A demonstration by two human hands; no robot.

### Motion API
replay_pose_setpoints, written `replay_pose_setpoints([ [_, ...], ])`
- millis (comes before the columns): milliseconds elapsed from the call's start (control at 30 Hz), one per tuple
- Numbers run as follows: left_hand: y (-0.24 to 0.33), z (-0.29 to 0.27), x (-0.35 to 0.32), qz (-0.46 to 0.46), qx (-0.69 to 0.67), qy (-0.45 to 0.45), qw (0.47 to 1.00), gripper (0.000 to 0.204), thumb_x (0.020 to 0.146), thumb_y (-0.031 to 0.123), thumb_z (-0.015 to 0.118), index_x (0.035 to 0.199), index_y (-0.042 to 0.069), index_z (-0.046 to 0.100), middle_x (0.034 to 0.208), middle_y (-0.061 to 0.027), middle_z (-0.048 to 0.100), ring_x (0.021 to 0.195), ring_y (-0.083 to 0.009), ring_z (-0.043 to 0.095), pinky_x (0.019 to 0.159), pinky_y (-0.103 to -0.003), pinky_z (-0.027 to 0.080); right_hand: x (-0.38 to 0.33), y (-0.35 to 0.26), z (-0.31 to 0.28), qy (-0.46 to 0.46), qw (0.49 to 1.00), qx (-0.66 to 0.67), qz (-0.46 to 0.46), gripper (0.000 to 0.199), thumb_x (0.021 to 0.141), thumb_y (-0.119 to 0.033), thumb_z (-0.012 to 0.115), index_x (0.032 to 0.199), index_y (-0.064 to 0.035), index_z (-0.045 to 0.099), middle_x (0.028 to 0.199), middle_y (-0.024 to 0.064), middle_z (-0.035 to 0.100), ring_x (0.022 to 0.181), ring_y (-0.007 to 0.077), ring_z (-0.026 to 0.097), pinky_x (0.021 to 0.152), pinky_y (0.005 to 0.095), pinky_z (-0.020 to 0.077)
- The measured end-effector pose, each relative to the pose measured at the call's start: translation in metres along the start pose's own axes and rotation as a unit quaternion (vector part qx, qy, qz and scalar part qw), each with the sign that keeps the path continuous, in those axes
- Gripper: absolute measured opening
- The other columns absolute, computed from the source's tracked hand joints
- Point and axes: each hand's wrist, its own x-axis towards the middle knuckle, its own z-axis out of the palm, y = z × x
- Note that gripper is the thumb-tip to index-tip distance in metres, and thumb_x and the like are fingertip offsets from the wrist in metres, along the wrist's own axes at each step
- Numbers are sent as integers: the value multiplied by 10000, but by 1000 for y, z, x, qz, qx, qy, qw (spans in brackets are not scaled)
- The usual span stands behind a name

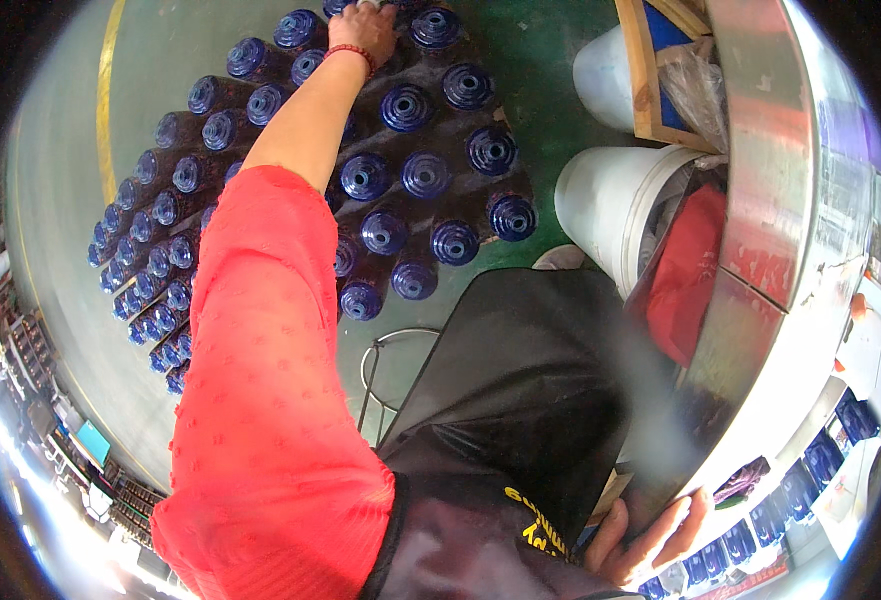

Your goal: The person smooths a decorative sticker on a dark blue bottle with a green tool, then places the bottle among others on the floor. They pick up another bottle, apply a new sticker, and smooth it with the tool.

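My left arm, in a red sleeve, stretches to the top of the picture. There my left hand (362,32), with a red bead bracelet, has its fingers curled among dark blue glass-like bottles (406,107). Something whitish shows at its fingertips; what it grips is cut off by the upper edge. The bottles stand upright in rows on the floor, each with a ringed, stepped top and a hole in the middle. My right hand (650,540) is low on the right, its fingers stretched out by the edge of a metal bench (760,240), holding nothing visible.
White buckets (605,210) stand beside the bench, one with red material (688,275) at its mouth. A wooden frame (642,75) and clear plastic (695,85) lie above them. A metal ring stand (400,332) is by my black apron (520,370). More blue bottles (798,490) line up beyond the bench.
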Motion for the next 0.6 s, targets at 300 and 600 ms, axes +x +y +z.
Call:
replay_pose_setpoints([
  [300, 69, -2, 34, -8, -165, 5, 986, 348, 995, 287, 512, 1268, 81, 576, 1163, -224, 629, 971, -409, 681, 794, -503, 567, 8, 6, 0, 0, 1000, 12, 2, 540, 878, -278, 754, 1233, 62, 529, 1026, 334, 599, 797, 485, 623, 688, 563, 537],
  [600, 75, 3, 45, 1, -67, 89, 994, 314, 985, 223, 503, 1257, 100, 600, 1080, -166, 649, 1039, -344, 665, 809, -463, 562, -21, -7, -4, -98, 985, -15, 139, 610, 981, -159, 633, 1526, -25, 394, 1554, 287, 340, 1398, 494, 414, 1121, 546, 404],
])
